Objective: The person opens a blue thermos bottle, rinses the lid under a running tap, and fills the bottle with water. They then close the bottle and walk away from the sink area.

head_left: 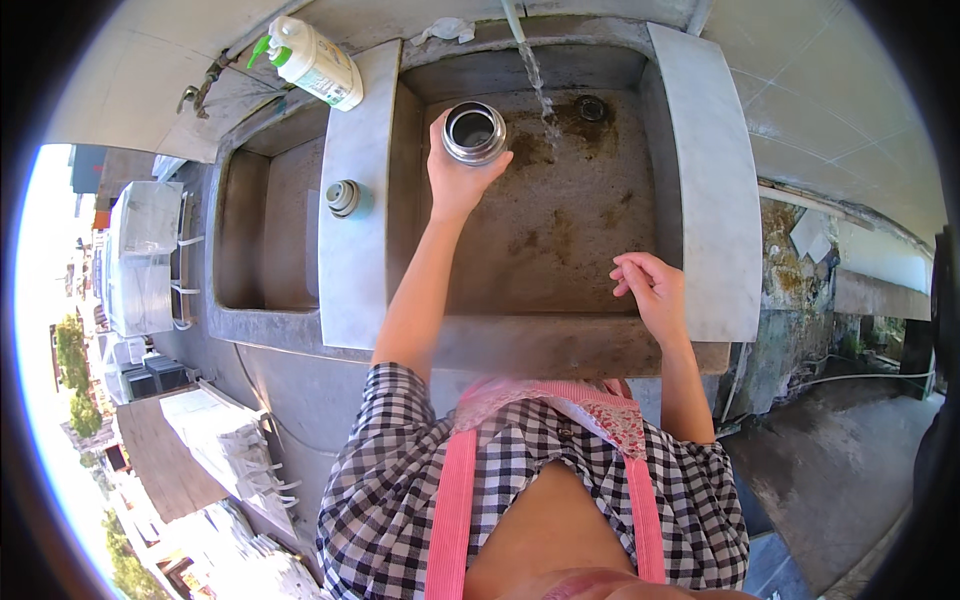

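My left hand [458, 180] is wrapped round a steel vacuum flask [475, 150], held over the left part of the sink basin [560, 285]. The flask has no lid on, and its round mouth points up toward me. To its right, water [536, 82] runs from a pale pipe [513, 20] onto the brown-stained basin floor. Over the basin's near right corner hangs my right hand [652, 292], its fingers loosely curled and no object visible in them. A grey-green flask stopper [343, 198] stands on the pale stone slab [355, 270] left of the basin.
A white pump bottle [318, 68] with a green top stands at the slab's far end. Further left lie a second basin [290, 225] and a wall tap [197, 92]. Another pale slab [712, 200] borders the right side. A dark drain [591, 108] sits toward the back.
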A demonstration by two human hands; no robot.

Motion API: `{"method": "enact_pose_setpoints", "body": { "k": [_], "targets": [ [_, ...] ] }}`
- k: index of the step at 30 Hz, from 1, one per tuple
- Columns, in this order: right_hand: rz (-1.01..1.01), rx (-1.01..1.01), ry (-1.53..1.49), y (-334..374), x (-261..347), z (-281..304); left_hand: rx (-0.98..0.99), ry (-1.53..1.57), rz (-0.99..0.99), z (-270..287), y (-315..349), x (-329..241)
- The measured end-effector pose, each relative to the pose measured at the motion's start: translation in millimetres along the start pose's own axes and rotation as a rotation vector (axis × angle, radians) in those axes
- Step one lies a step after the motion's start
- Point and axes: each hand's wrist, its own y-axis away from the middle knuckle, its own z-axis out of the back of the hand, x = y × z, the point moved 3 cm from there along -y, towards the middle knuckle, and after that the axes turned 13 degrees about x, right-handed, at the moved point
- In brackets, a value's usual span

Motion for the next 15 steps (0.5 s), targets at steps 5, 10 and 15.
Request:
{"method": "enact_pose_setpoints", "body": {
  "k": [5,10,15],
  "targets": [
    [0.091,0.065,0.043,10,14,-6,0.298,-0.066,0.336,-38,14,5],
    [0.126,-0.072,-0.066,20,27,2,0.041,0.004,0.563,-6,28,30],
    [0.154,-0.027,-0.032,28,26,-1,0.209,0.217,0.739,-14,34,31]
  ]
}}
